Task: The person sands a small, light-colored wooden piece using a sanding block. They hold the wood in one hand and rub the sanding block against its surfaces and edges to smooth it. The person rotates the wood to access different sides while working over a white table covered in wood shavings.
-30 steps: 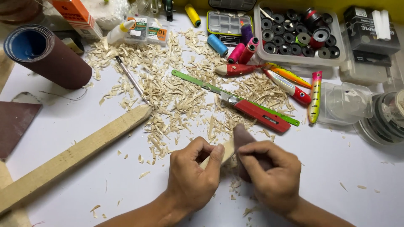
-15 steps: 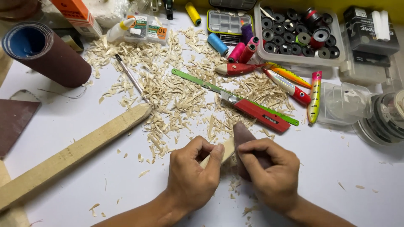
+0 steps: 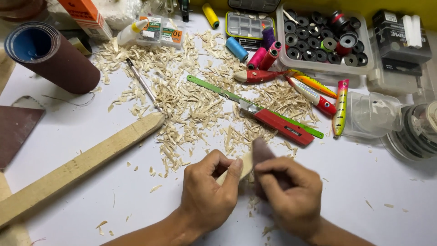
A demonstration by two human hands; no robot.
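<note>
Hands, left (image 3: 207,193) and right (image 3: 287,197), pinch wood piece (image 3: 246,164); shavings (image 3: 191,100) crowd beyond.

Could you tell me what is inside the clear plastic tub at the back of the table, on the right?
The clear plastic tub holds many round black spools, set close together, plus a green one and a red-topped one. Anything beneath them is covered.

Both forearms entered from the lower edge, converging. The left hand (image 3: 207,193) was curled knuckles-up, with thumb and forefinger pinched closed toward the right hand. The right hand (image 3: 287,196) lay just beside it, nearly touching, its fingers closed and pressed flat, forefinger extended toward the left thumb.
</note>
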